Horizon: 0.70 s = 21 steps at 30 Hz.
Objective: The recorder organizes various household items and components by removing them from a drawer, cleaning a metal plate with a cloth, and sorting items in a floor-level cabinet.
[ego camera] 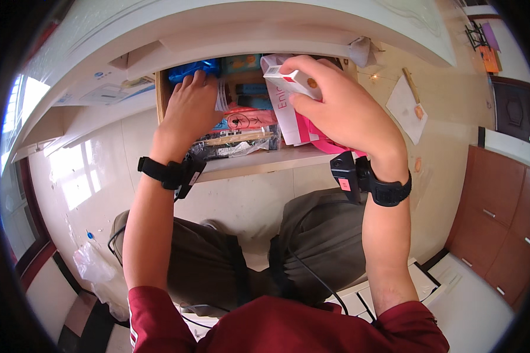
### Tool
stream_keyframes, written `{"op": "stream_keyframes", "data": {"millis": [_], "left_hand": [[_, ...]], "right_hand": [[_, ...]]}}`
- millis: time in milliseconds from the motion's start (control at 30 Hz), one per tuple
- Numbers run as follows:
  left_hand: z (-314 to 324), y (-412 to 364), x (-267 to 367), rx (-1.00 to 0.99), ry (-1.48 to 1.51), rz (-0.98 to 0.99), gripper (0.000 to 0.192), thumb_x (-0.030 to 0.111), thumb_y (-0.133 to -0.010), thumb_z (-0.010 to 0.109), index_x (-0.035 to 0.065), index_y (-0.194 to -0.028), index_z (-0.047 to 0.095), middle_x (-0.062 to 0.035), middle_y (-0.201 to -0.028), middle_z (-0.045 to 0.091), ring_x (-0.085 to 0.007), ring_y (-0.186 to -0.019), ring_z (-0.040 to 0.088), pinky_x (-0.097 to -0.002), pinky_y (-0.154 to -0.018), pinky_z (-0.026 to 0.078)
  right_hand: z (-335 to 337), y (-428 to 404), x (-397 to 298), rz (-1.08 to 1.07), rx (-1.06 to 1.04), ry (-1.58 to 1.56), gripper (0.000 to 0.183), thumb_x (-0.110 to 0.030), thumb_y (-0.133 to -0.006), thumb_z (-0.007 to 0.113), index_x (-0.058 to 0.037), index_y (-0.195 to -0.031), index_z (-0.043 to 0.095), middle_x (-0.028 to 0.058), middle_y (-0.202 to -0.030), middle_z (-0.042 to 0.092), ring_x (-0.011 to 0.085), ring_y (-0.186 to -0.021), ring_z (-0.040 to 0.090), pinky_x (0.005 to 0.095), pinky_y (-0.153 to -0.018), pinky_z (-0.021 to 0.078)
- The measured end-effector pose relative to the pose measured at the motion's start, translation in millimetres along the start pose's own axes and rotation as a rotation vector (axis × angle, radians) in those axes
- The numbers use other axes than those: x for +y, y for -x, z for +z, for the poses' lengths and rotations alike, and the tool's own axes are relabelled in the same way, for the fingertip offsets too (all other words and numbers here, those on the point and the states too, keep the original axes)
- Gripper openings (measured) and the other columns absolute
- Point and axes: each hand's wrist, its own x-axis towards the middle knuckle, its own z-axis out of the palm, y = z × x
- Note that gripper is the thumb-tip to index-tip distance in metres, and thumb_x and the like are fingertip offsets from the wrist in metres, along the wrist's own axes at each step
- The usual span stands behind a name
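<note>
An open drawer (247,167) full of small goods lies before me. My right hand (335,99) grips a small white box (287,79) with red marks between thumb and fingers, above a white and pink paper bag (293,130) at the drawer's right side. Palm down over the left side, my left hand (192,103) has its fingertips at a shiny blue packet (190,70); its fingers are slightly apart. Beside it are a stack of clear plastic lids or cups (222,95) and a red printed packet (251,118). Wrapped wooden chopsticks (238,139) lie along the drawer's front.
A white cabinet (256,24) overhangs the drawer's back. On the floor at right lies a white sheet (406,110) near a wooden stick (410,84). Clear plastic bags (95,264) lie at left. Black devices are strapped to both my wrists, with cables across my lap.
</note>
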Motion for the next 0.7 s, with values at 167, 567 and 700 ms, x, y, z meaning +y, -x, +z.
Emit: {"op": "stream_keyframes", "data": {"millis": [167,567,700], "left_hand": [[-28.8,16.3,2.6,0.184,0.038,0.088,0.063,0.024,-0.076,0.081,0.0011,-0.128,0.056,-0.0200,-0.137,0.051,-0.0386,-0.129,0.048,-0.0472,-0.105,0.042],[-56.4,67.4,52.2,-0.072,0.945,0.196,0.051,0.030,-0.093,0.073,-0.0041,-0.125,0.053,-0.0162,-0.066,0.060,-0.0334,-0.061,0.063,-0.0368,-0.056,0.046],[-59.7,70.3,54.5,-0.166,0.998,0.173,0.048,0.035,-0.093,0.070,-0.0064,-0.111,0.053,-0.0200,-0.068,0.063,-0.0414,-0.070,0.065,-0.0478,-0.061,0.050]], "right_hand": [[-2.2,1.9,-15.2,0.099,-0.048,0.017,0.030,-0.010,-0.096,0.057,-0.0063,-0.125,0.059,0.0103,-0.112,0.060,0.0214,-0.088,0.058,0.0318,-0.082,0.0481],[-0.6,5.3,-25.2,-0.040,-0.435,-0.620,0.051,-0.010,-0.090,0.075,-0.0021,-0.137,0.056,0.0059,-0.106,0.068,0.0093,-0.095,0.060,0.0257,-0.081,0.0493],[-7.5,5.8,-22.4,0.018,-0.552,-0.597,0.055,-0.012,-0.089,0.077,-0.0026,-0.136,0.049,0.0090,-0.109,0.062,0.0140,-0.099,0.061,0.0293,-0.084,0.0527]]}}
